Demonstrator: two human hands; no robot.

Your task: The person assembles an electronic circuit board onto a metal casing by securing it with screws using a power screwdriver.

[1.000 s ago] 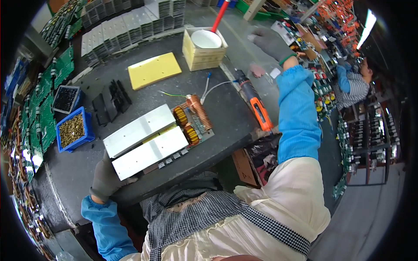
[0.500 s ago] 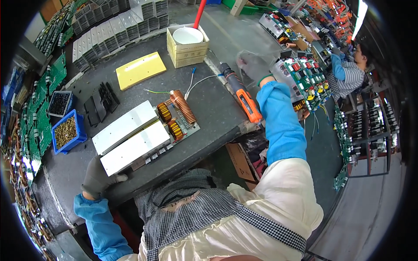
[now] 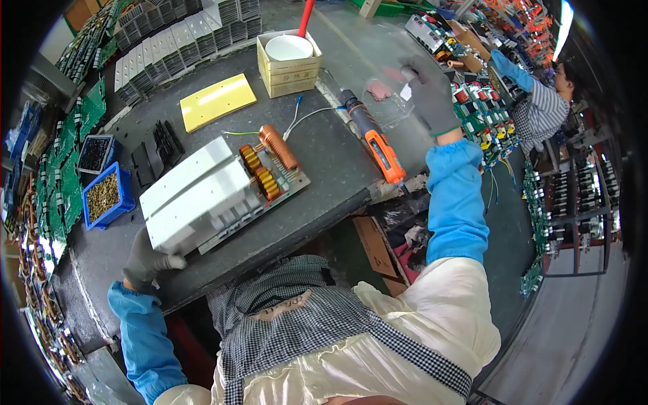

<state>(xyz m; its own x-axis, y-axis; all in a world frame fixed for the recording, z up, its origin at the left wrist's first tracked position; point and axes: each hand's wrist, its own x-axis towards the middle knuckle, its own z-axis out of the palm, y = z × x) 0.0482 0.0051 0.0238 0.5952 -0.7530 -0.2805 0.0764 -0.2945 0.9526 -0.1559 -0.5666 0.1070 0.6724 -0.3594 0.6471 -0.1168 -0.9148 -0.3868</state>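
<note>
The left hand (image 3: 150,260) is clamped on the near corner of the white metal block (image 3: 196,192) on the board, which lies on the dark counter (image 3: 324,155). The right hand (image 3: 428,94) is up, fingers spread wide, holding nothing, near the orange screwdriver (image 3: 374,143). It looks like the get-ready step; next calls for gripping a tool.

dark grey workbench top (image 3: 324,145) | white-finned circuit board assembly with copper coils (image 3: 216,192) | flat yellow plastic sheet (image 3: 217,101) | orange-black electric screwdriver (image 3: 372,138) | blue bin of brass screws (image 3: 104,196)
</note>
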